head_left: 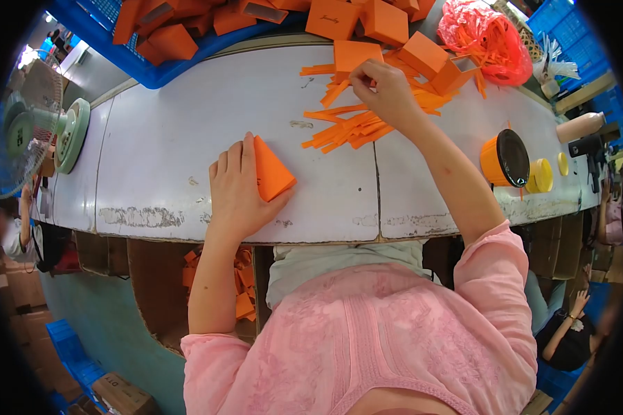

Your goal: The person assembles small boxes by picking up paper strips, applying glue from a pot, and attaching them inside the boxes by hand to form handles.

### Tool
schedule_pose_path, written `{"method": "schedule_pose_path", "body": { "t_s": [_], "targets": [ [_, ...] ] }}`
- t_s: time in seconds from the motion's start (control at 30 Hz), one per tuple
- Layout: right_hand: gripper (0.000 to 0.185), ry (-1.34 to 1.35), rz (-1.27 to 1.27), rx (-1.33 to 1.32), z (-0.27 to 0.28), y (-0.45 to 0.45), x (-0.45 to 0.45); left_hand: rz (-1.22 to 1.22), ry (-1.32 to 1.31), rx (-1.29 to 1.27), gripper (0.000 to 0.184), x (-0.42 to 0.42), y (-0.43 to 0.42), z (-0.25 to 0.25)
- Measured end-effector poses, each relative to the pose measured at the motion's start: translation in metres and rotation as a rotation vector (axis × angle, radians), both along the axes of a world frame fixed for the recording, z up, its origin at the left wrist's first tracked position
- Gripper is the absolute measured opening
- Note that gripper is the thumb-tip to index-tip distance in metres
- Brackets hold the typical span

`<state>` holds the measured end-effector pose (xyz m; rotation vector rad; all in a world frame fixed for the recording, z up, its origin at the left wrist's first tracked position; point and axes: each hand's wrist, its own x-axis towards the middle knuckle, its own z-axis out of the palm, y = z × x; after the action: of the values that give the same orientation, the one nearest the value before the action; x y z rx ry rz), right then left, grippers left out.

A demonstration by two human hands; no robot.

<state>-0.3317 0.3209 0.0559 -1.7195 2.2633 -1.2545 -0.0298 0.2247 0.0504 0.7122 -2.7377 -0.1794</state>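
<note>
Nearby, boxes (423,55) beside orange strips (356,129)

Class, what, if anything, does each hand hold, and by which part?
Left hand: an orange box, by its left side. Right hand: apparently an orange strip, pinched near one end.

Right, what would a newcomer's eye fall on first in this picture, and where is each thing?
Bright orange would probably strike first: boxes heaped at the far side of the white table, with loose orange strips spread in front. Then the hands: the left hand against a single orange box nearer the body, the right hand at the strips. A red bag of similar strips sits at far right.
</note>
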Motion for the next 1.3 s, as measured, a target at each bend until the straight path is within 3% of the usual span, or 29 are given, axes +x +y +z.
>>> {"method": "schedule_pose_path", "body": {
  "t_s": [0.13,0.27,0.33,0.37,0.43,0.47,0.53,0.6,0.8,0.83,0.93,1.23,1.3],
  "targets": [
    [0.01,0.093,-0.014,-0.252,0.007,0.007,0.004,-0.008,0.009,0.001,0.1,0.0,0.0,0.001],
    [0.01,0.034,-0.039,-0.259,0.023,0.037,0.022,0.004,0.019,0.038,0.1,0.0,-0.001,-0.001],
    [0.006,-0.256,0.0,-0.283,0.029,0.057,0.036,-0.018,0.042,0.128,0.102,0.003,0.0,0.005],
    [0.006,-0.252,-0.009,-0.282,0.031,0.067,0.043,-0.037,0.067,0.215,0.104,0.005,0.0,0.012],
    [0.005,-0.322,0.013,-0.301,0.032,0.088,0.056,-0.157,0.302,1.088,0.114,0.013,0.005,0.032],
    [0.006,-0.34,0.0,-0.315,0.034,0.097,0.064,-0.206,0.503,1.604,0.128,0.013,0.022,0.048],
    [0.006,-0.278,-0.004,-0.326,0.033,0.111,0.073,-0.403,0.617,1.756,0.14,0.008,0.045,0.047],
    [0.009,-0.179,0.034,-0.33,0.033,0.123,0.079,-0.399,0.588,1.898,0.147,-0.002,0.066,0.052],
    [0.013,-0.145,0.086,-0.352,0.034,0.146,0.089,-0.646,0.628,2.074,0.139,-0.024,0.097,0.035],
    [0.013,-0.142,0.08,-0.355,0.034,0.148,0.091,-0.48,0.63,2.071,0.131,-0.021,0.103,0.04],
    [0.014,-0.119,0.078,-0.355,0.034,0.153,0.094,-0.295,0.611,2.043,0.117,-0.029,0.11,0.059],
    [0.016,-0.144,0.095,-0.389,0.032,0.159,0.1,-0.384,0.515,1.918,0.076,-0.035,0.112,0.055],
    [0.014,-0.264,0.103,-0.364,0.031,0.161,0.101,-0.429,0.493,1.86,0.068,-0.032,0.112,0.056]
  ]
}}
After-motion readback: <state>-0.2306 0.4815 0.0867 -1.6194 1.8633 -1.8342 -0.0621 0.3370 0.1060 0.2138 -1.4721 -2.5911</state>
